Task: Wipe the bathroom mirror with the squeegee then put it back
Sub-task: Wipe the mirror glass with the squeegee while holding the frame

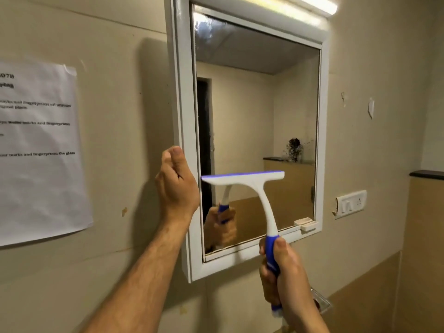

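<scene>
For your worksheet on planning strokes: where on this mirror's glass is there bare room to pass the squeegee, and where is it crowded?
Free: the glass above the white, blue-edged squeegee, up to the white-framed mirror's top. Crowded: the lower right corner, by the small white catch, and the left frame edge, which the left hand grips.

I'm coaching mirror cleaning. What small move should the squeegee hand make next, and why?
Probably lift the squeegee toward the mirror's top: the right hand holds its blade across the lower glass, smears show at the upper left corner, and the left hand grips the frame.
</scene>
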Tool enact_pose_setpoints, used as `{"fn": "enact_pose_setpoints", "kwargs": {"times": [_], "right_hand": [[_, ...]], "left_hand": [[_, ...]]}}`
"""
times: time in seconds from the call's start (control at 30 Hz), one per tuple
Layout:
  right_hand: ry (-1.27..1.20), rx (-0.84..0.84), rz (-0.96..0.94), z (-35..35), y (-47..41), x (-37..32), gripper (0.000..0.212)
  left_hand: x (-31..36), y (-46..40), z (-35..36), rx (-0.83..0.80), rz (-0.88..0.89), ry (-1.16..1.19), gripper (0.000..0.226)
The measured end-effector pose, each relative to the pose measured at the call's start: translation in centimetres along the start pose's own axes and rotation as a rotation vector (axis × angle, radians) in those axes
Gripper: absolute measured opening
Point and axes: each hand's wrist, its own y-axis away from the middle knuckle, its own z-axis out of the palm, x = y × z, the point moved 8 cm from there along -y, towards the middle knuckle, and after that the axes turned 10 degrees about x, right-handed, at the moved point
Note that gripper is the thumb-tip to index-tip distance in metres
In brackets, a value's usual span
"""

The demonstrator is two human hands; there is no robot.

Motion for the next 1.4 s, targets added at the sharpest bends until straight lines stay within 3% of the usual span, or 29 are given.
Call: {"fn": "enact_pose_setpoints", "kwargs": {"times": [0.13, 0.53, 0.73, 0.97, 1.23, 1.4], "right_hand": [[-0.029, 0.008, 0.073, -0.5, 0.5, 2.0, 0.055], [0.002, 0.055, -0.015, 0.0, -0.3, 0.5, 0.056], [-0.022, 0.059, -0.036, 0.4, 0.3, 1.9, 0.092], [0.000, 0.040, -0.098, 1.2, -0.9, -1.0, 0.047], [0.027, 0.055, -0.077, 0.2, 0.4, 1.7, 0.052], [0.046, 0.036, -0.149, 1.0, -0.4, -0.9, 0.047]], "left_hand": [[-0.2, -0.1, 0.1, -0.012, -0.005, -0.022, 0.032], [-0.4, -0.2, 0.2, -0.008, 0.019, -0.023, 0.029], [0.0, 0.0, 0.2, -0.017, 0.000, -0.009, 0.034], [-0.9, -0.3, 0.2, 0.011, 0.008, -0.014, 0.042], [-0.7, -0.2, 0.1, 0.016, 0.012, -0.048, 0.032], [-0.7, -0.1, 0.1, 0.022, 0.019, -0.054, 0.033]]}}
